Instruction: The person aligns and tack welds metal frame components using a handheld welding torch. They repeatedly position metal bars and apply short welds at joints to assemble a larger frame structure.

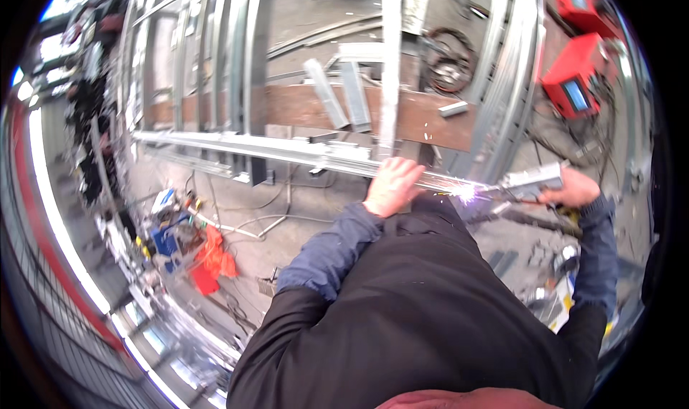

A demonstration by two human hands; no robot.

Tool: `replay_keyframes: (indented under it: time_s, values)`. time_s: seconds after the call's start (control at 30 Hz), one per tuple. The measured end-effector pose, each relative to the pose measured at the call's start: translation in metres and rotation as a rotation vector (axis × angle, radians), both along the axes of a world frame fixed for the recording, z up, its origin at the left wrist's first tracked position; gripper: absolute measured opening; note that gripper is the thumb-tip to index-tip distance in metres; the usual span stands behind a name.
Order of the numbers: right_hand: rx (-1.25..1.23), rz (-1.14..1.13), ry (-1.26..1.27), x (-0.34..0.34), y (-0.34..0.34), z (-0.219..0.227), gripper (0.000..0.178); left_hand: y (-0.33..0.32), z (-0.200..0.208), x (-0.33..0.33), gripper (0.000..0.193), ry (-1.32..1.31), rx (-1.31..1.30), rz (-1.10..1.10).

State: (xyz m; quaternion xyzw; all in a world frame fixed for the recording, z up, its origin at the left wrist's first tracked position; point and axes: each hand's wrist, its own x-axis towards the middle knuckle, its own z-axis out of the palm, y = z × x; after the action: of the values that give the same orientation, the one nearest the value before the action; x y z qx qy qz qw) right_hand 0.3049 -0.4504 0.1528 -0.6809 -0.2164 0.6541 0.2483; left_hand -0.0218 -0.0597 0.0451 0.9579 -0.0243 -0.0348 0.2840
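Around a long silvery metal rail (294, 148), my left hand (392, 188) is closed, fingers curled over it close to its right end. In my right hand (575, 188) is a grey welding gun (530, 183), its nozzle pointing left at the rail's end. Bright purple-white sparks (465, 191) burst at the nozzle tip and fly left toward my left hand. An upright-looking metal bar (390, 64) meets the rail just beyond my left hand. The joint itself is hidden by the glare.
Metal frame bars (251, 57) stretch to the far left. Short channel pieces (354, 96) lie on a brown board (287, 106). Red machines (572, 78) with cables stand at far right. Long profiles (506, 86) lie nearer. An orange cloth (215, 254) is at left.
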Motion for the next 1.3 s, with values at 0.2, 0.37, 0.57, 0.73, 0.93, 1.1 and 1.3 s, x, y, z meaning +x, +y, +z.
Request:
replay_keyframes:
  time_s: [0.2, 0.37, 0.57, 0.73, 0.93, 1.1, 1.3]
  values:
    - [0.138, -0.182, 0.007, -0.014, -0.035, -0.005, 0.064, 0.006, -0.001, -0.006, 0.067, 0.033, -0.006, -0.003]
    - [-0.022, -0.533, -0.085, -0.053, -0.046, 0.016, 0.041, 0.027, 0.011, -0.018, 0.072, -0.028, -0.048, 0.049]
    - [0.137, -0.705, 0.006, -0.134, 0.06, 0.04, 0.04, 0.099, 0.053, -0.081, 0.04, -0.137, -0.012, 0.379]
    - [0.232, -0.6, -0.006, -0.182, 0.143, 0.051, 0.056, 0.206, 0.018, -0.155, 0.052, -0.126, 0.152, 0.543]
    - [0.409, -0.23, -0.393, -0.226, 0.223, 0.051, 0.072, 0.276, 0.024, -0.153, 0.073, 0.029, 0.287, 0.284]
    - [0.437, -0.108, -0.659, -0.279, 0.267, 0.043, 0.074, 0.313, 0.014, -0.144, 0.072, 0.02, 0.232, 0.119]
    - [0.314, -0.063, -0.876, -0.349, 0.284, 0.024, 0.082, 0.311, -0.015, -0.129, 0.069, -0.086, 0.083, -0.023]
